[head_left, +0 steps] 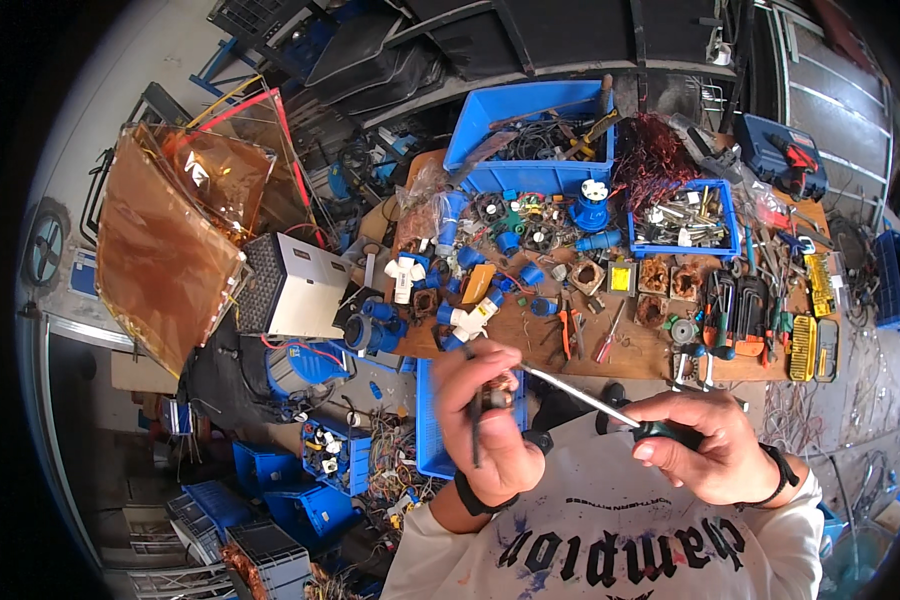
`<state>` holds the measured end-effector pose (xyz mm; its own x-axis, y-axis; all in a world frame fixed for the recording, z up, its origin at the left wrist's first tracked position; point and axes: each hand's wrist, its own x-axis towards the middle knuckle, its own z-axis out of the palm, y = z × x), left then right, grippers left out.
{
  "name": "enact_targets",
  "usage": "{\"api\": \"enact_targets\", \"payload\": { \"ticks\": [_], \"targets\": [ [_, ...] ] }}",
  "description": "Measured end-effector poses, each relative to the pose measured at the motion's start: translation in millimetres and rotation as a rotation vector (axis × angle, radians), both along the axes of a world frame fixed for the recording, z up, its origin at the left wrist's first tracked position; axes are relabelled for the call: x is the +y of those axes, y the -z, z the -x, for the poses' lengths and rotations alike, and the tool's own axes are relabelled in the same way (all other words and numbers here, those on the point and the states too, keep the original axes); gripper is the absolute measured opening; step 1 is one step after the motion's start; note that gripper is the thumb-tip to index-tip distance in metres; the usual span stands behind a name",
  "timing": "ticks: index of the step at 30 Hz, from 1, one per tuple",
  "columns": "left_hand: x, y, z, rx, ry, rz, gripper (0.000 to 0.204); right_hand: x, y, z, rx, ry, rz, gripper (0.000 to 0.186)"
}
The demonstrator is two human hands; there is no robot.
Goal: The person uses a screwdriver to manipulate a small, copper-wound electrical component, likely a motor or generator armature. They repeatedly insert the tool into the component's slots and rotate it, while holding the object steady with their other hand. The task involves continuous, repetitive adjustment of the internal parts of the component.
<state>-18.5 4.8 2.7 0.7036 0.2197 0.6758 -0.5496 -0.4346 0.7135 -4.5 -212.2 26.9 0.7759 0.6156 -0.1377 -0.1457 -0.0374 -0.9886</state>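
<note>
I have the left hand (490, 430) curled, thumb and fingers pinching a small copper-coloured part (497, 392), just short of the wooden workbench's (638, 348) near edge. My right hand (698, 445) is closed around the dark handle of a screwdriver (577, 394), also short of the workbench, its shaft slanting up toward the part; I can't tell whether the tip touches it. Orange-handled pliers (567, 335) lie on the workbench's near side, and a blue crate (530, 179) stands at its far side.
</note>
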Motion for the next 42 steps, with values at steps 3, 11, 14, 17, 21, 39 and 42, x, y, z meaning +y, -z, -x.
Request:
{"api": "enact_targets", "payload": {
  "ticks": [3, 11, 14, 17, 21, 39, 42],
  "targets": [
    [-2.5, 1.5, -5.6, -0.144, -0.094, 0.145, 0.045, -7.2, -9.8, -0.7, 0.041, 0.012, 0.036, 0.028],
    [0.7, 1.7, -9.5, -0.127, -0.036, 0.065, 0.042, 0.1, -10.5, -5.2, -0.111, -0.135, 0.042, 0.028],
    [3.7, 2.2, -8.7, -0.116, -0.022, 0.031, 0.042, 4.9, -3.3, -2.3, -0.196, -0.123, -0.031, 0.027],
    [1.8, 2.9, -7.5, -0.123, -0.034, 0.052, 0.041, 7.6, -2.5, -0.7, -0.198, -0.107, -0.058, 0.027],
    [4.1, 1.7, -2.1, -0.078, -0.013, 0.06, 0.039, 7.0, -3.2, -0.8, -0.202, -0.119, -0.035, 0.028],
    [16.8, 7.1, 7.6, 0.018, -0.061, -0.08, 0.036, 9.8, -9.0, -0.4, -0.051, -0.22, 0.014, 0.03],
    [16.8, 9.8, 5.5, 0.001, -0.094, -0.057, 0.038, 15.6, -10.3, 2.2, 0.009, -0.219, 0.017, 0.028]
  ]
}}
